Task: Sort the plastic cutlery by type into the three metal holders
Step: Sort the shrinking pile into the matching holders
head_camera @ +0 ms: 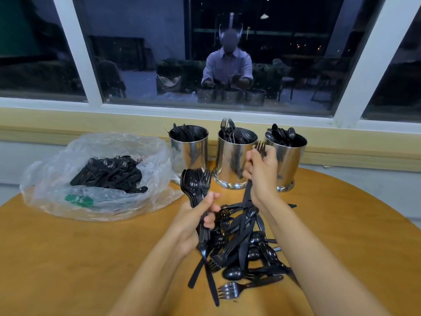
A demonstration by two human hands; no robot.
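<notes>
Head view shows the right hand [262,176] gripping a fork [259,148] upright, tines above the fingers, with the middle holder [230,160] just beyond them; the left hand [193,221] clutches a mixed bundle [196,185].

Three holders [227,160] in a row behind the cutlery heap [237,245] on the table [68,258], bag [52,169] to their left

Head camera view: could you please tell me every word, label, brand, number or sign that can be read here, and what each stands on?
No text in this view can be read.
The green label inside the plastic bag: print too blurred to read.
A small mark low on the window pane: too small to read.
The metal holders: no lettering visible.
</notes>
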